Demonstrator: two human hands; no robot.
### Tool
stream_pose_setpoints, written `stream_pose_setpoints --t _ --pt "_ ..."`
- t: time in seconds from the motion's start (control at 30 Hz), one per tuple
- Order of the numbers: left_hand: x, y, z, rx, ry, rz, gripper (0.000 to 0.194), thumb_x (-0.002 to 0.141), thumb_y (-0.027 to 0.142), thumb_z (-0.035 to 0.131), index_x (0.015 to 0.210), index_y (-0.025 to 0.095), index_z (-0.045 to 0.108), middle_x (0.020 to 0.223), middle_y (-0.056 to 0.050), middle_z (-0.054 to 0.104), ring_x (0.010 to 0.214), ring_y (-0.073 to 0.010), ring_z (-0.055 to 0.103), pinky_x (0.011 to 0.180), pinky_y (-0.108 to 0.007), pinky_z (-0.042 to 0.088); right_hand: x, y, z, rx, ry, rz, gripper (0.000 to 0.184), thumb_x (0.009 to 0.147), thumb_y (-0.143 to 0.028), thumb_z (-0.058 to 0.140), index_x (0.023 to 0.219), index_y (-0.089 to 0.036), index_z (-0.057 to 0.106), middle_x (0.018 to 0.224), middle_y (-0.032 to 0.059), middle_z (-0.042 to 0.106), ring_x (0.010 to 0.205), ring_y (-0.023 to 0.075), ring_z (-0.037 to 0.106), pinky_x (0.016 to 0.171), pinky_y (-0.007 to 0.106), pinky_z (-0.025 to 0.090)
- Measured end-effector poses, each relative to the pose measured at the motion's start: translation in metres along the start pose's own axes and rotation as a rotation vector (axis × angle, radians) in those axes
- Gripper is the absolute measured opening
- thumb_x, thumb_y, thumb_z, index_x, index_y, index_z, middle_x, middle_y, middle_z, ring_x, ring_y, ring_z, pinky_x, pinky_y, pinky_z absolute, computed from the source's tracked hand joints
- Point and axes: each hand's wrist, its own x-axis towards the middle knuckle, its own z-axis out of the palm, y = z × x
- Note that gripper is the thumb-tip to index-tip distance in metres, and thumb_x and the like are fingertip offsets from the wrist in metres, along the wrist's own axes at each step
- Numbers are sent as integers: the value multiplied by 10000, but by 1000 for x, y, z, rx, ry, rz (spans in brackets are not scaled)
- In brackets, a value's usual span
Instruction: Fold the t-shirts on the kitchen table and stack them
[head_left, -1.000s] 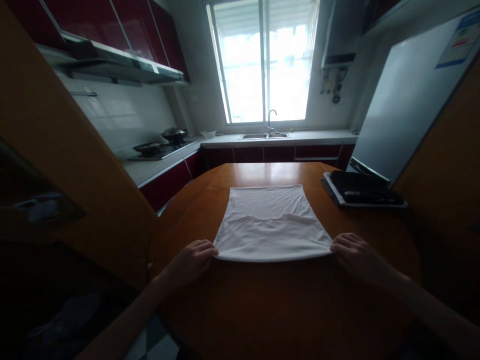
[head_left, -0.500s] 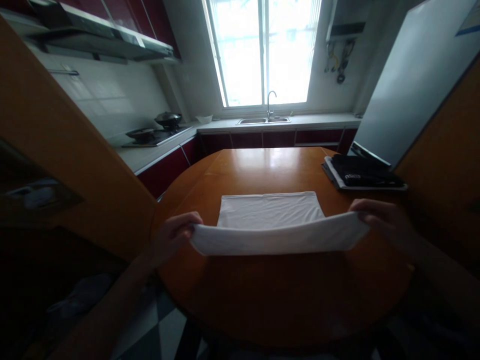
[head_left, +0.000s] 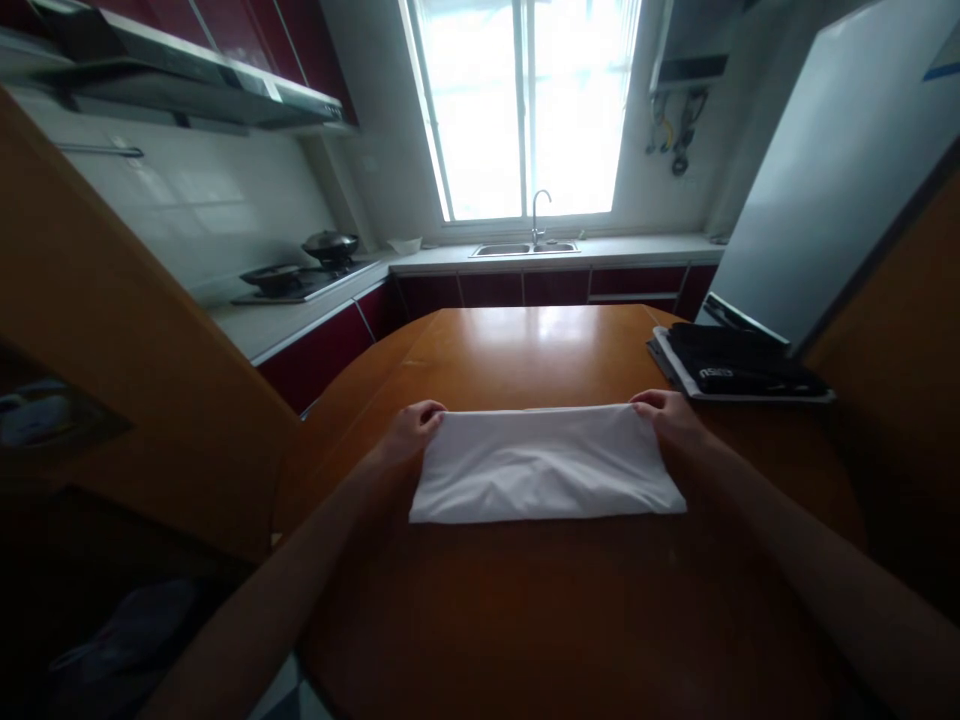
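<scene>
Lying between the two forearms on the wooden table (head_left: 540, 610), the folded white cloth (head_left: 547, 467) has a nearly straight near edge, with shallow creases behind it. It looks light, soft and limp: nothing to break, but apt to ruck up or slide on the glossy top if pushed. Corners seem the surest holds, layers pinched together. At the far corners, the left hand (head_left: 415, 427) and right hand (head_left: 670, 414) each pinch the fabric, fingers closed; how many layers, I cannot tell. Beyond the right hand sits a dark folded pile (head_left: 739, 362).
</scene>
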Motion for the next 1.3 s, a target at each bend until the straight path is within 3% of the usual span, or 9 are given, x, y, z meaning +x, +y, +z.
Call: stream_pose_setpoints --t 0.13,0.3,0.4,0.5,0.6,0.7,0.83,1.1,1.3 --pt "16 -8 -4 23 -28 10 414 835 504 515 959 161 710 888 -71 737 810 -224 669 737 -306 505 19 4 0 -29 9 -31 229 709 -324 634 811 -154 748 812 79 756 750 206 684 665 282 520" --pt "28 -20 17 67 -42 -11 346 866 419 490 977 174 707 950 -83 735 885 -236 673 829 -333 530 30 22 13 -160 -7 -16 236 750 -303 595 845 -134 729 829 99 746 743 215 678 680 304 527" --pt "24 -20 27 198 71 6 345 890 351 496 1082 141 692 1075 -130 691 995 -266 645 945 -407 518 22 23 17 -353 104 -110 291 824 -330 564 961 -126 720 928 134 727 829 248 672 791 372 541" --pt "16 6 39 302 141 107 382 953 324 472 1243 143 642 1259 -152 627 1176 -295 578 1071 -473 451 2 1 32 -530 163 -280 354 907 -337 498 1110 -133 705 1106 178 687 1048 304 629 969 456 495" --pt "6 51 67 289 -23 267 430 1021 346 396 1367 168 579 1429 -131 561 1337 -268 498 1160 -441 376 -26 -31 67 -610 0 -361 459 974 -358 423 1318 -129 626 1370 187 586 1291 324 513 1110 481 395" --pt "-3 87 105 339 -171 315 570 1048 472 330 1529 181 425 1609 -147 366 1504 -311 297 1213 -533 256 -49 -51 106 -695 -203 -329 604 1007 -415 379 1512 -90 438 1619 181 317 1501 331 268 1213 507 231" --pt "-12 100 132 412 -245 239 647 1040 570 279 1578 219 358 1664 -128 237 1546 -346 169 1216 -613 158 -57 -56 125 -745 -363 -271 670 1026 -482 331 1570 -91 341 1662 169 197 1551 311 140 1235 544 126" --pt "-12 103 127 442 -263 211 670 1036 588 278 1583 208 349 1667 -124 221 1545 -350 170 1214 -621 154 -51 -51 109 -739 -370 -253 669 1036 -494 316 1577 -100 324 1661 170 186 1552 296 145 1239 545 96" --pt "-3 95 110 485 -224 120 648 1030 585 306 1571 236 377 1657 -132 253 1538 -382 173 1190 -665 157 -43 -46 97 -776 -253 -200 655 1047 -457 306 1577 -71 307 1656 187 196 1554 295 128 1236 548 66"
